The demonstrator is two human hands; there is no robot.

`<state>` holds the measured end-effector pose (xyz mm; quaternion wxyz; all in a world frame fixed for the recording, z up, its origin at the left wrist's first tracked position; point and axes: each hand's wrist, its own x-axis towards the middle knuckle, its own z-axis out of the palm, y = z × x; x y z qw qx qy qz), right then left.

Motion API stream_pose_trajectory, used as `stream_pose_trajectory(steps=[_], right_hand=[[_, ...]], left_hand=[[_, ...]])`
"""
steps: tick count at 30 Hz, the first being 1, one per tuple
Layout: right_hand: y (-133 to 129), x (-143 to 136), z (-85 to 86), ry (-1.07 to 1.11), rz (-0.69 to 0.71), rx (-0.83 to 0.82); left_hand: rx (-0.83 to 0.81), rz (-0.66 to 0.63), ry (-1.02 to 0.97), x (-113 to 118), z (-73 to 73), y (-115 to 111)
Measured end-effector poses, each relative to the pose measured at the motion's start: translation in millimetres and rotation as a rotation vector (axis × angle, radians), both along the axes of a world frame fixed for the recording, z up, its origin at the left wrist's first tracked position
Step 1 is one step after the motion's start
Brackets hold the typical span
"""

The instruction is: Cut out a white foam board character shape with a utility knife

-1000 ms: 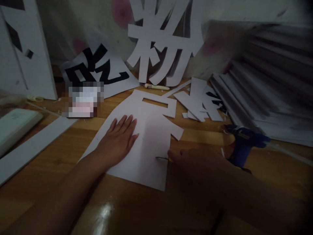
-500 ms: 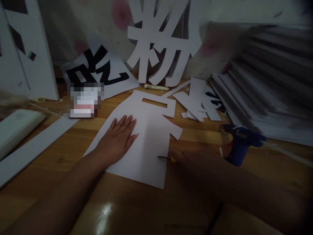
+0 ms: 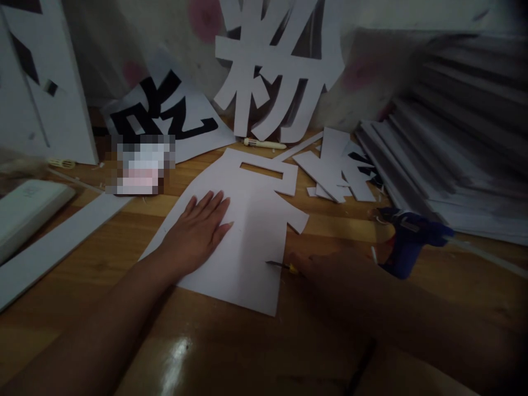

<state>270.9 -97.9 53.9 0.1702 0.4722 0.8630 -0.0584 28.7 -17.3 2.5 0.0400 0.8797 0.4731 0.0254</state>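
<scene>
A partly cut white foam board (image 3: 251,231) lies on the wooden table, with a narrow rectangular opening near its far edge and notches along its right side. My left hand (image 3: 198,231) rests flat on its left part, fingers stretched out. Just off its right edge, my right hand (image 3: 325,269) is closed around a craft knife (image 3: 275,264) with a yellow part by the blade. The blade's tip reaches over the right part of the board; whether it pierces the surface I cannot tell. Most of the handle is hidden in my dark, shadowed fingers.
A blue glue gun (image 3: 406,242) lies right of my right hand. White offcuts (image 3: 330,159) and a pen (image 3: 264,144) lie beyond the board. A large white cut-out character (image 3: 284,77) stands behind; stacked boards (image 3: 437,159) fill the right. A white strip (image 3: 61,242) lies left.
The view has shifted very slightly. Both hands, the knife and the board keep practically the same places relative to each other.
</scene>
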Motion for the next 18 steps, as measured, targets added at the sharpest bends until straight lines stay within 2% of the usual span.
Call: stream_pose_trajectory(steps=[7, 13, 18], right_hand=[[-5, 5, -1.8, -0.007, -0.086, -0.072], [-13, 9, 0.0, -0.029, -0.126, -0.019], [-17, 9, 2.8, -0.106, -0.158, -0.043]], left_hand=[[0.013, 0.000, 0.001, -1, -1.6, 0], [0.006, 0.000, 0.002, -1, -1.3, 0], [0.006, -0.001, -0.019, -2, -2.9, 1]])
